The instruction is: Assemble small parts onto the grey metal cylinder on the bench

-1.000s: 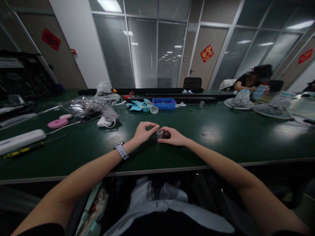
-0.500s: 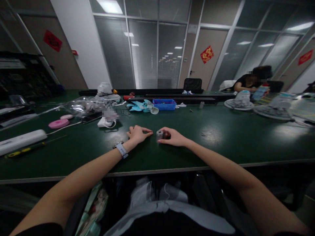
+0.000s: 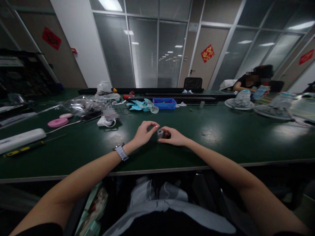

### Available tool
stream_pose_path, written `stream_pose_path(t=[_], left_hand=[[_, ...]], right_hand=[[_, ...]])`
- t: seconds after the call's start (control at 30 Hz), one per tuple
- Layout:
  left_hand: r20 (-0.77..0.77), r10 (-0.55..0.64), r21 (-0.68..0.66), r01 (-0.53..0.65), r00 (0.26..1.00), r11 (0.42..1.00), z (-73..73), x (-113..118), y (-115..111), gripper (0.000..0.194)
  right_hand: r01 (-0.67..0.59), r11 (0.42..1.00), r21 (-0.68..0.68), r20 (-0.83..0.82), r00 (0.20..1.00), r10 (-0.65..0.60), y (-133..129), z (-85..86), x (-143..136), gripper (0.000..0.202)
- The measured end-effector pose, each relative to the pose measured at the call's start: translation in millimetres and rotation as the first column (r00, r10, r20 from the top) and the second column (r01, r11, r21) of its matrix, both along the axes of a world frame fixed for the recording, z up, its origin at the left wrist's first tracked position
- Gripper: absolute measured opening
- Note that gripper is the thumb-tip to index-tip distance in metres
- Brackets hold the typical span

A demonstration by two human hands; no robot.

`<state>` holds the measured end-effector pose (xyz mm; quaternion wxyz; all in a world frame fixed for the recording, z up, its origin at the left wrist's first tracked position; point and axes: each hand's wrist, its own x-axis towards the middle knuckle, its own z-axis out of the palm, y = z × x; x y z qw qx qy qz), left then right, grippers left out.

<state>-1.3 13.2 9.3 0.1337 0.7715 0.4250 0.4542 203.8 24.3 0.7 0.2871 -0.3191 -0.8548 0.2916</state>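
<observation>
My left grip (image 3: 155,126) hovers with thumb and fingertips drawn together at the small metal cylinder (image 3: 160,135); whether they touch it, I cannot tell. Just right of that grip, the cylinder stands upright on the green surface (image 3: 187,123), grasped by my right grip (image 3: 162,135).

**A:** ok so what actually moved on your end?

**B:** just my left hand (image 3: 144,134) tbh. Half a second ago it was pulled back at 9 o'clock from the little metal cylinder (image 3: 160,135), clear gap between them. Now it's swung back in, fingertips up at about 11 o'clock, right by the top rim. Can't tell if I'm touching it.

**A:** new spot?

**B:** nah, pretty much where I had it a second ago lol
</observation>
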Motion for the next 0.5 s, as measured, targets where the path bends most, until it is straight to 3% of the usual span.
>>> stream_pose_path(t=[0.23, 0.5], left_hand=[[-0.13, -0.032, 0.076, 0.042, 0.991, 0.996, 7.1, 5.4, -12.7, 0.02], [-0.138, -0.078, 0.098, 0.092, 0.987, 0.991, 7.5, 4.1, -11.6, 0.02]], right_hand=[[-0.01, 1.0, 0.017, -0.009, 1.0, 0.01, 0.1, 0.0, 0.1, 0.047], [-0.026, 1.0, -0.002, -0.027, 0.999, 0.026, 0.6, -1.0, 0.5, 0.047]])
